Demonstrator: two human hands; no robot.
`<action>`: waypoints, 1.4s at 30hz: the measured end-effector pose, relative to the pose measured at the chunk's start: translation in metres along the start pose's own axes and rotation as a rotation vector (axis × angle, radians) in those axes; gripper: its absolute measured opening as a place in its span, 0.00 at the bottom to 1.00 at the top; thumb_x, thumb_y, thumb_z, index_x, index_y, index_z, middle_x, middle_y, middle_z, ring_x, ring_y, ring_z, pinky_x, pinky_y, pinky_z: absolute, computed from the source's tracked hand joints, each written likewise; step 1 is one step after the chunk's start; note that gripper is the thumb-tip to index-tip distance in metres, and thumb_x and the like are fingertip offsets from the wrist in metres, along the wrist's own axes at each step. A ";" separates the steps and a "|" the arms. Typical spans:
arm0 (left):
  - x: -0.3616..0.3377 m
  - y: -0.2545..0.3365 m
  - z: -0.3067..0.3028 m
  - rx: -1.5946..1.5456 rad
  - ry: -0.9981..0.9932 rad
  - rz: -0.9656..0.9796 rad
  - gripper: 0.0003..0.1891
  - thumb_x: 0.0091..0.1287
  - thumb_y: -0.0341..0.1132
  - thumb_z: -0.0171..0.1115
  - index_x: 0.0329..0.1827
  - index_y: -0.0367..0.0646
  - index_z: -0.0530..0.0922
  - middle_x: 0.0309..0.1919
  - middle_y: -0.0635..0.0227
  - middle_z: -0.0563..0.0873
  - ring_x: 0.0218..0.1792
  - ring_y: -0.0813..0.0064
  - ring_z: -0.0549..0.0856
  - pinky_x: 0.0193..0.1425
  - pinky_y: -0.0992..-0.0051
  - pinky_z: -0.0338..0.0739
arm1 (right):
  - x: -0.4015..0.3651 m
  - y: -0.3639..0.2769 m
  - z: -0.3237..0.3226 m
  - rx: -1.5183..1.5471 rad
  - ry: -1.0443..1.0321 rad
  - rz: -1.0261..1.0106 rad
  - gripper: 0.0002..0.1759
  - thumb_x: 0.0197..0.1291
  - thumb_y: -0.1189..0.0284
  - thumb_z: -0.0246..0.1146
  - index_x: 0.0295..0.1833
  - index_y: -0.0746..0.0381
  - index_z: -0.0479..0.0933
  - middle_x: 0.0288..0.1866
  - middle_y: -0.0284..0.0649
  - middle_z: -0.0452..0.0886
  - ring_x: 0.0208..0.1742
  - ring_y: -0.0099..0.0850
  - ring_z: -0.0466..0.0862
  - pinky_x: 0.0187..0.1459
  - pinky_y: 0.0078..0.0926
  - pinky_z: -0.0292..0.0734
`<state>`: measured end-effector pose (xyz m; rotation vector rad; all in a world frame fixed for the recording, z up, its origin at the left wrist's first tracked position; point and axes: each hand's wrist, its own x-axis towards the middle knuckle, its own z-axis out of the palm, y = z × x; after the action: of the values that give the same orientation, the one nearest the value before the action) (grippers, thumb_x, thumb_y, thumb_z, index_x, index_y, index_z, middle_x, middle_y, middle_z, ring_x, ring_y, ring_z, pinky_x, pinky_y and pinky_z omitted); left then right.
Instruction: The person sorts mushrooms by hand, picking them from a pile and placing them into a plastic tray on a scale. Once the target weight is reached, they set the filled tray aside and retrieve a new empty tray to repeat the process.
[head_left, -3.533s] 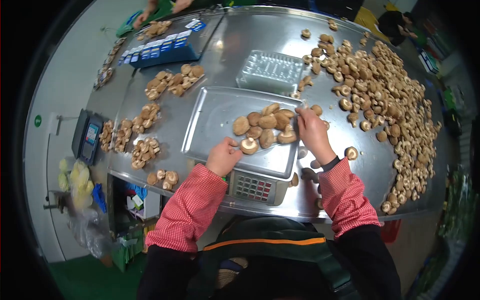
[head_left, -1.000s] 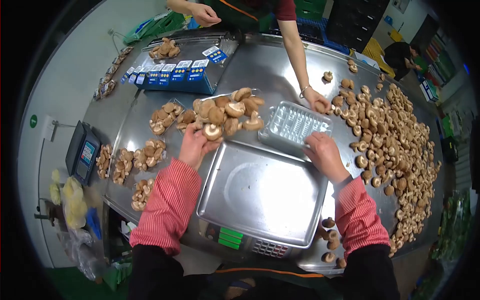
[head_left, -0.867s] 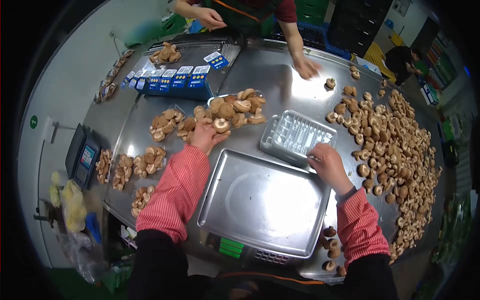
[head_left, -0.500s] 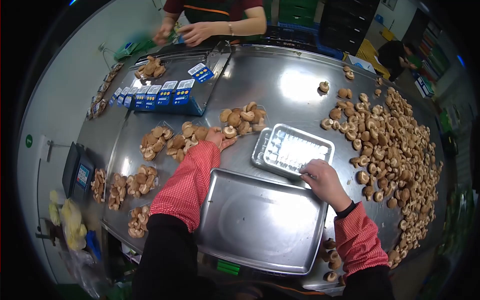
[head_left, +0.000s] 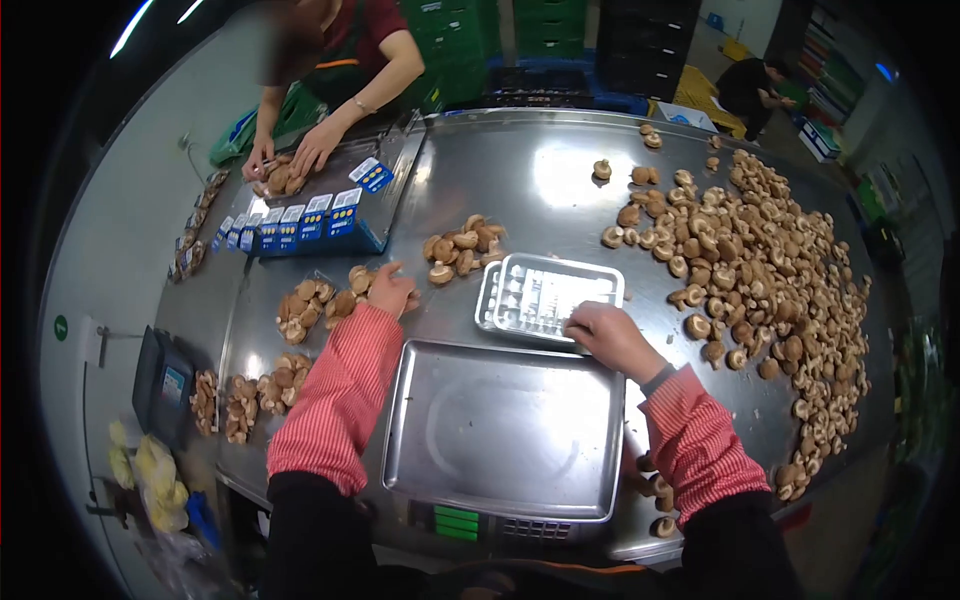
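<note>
Pinching trays (head_left: 545,290) at their near corner, right grip (head_left: 612,338) is closed, left grip (head_left: 393,292) open beside mushrooms (head_left: 466,243).

Mushroom pack (head_left: 463,248) released by left hand (head_left: 394,291), co-worker's hands (head_left: 316,148) now on far mushrooms (head_left: 283,177)
</note>
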<state>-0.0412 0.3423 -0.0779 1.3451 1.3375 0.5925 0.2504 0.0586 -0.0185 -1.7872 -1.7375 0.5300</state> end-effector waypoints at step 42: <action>-0.308 0.051 0.323 0.178 -1.178 0.100 0.37 0.67 0.45 0.71 0.75 0.40 0.65 0.60 0.51 0.82 0.57 0.60 0.85 0.59 0.65 0.83 | -0.320 0.039 -0.083 1.033 0.301 0.593 0.20 0.68 0.70 0.65 0.63 0.63 0.73 0.29 0.38 0.80 0.25 0.26 0.80 0.29 0.26 0.76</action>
<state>0.1941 -0.0357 -0.0196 1.5116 0.3513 -0.2887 0.3112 -0.2686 -0.0178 -1.4272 -0.4836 1.0782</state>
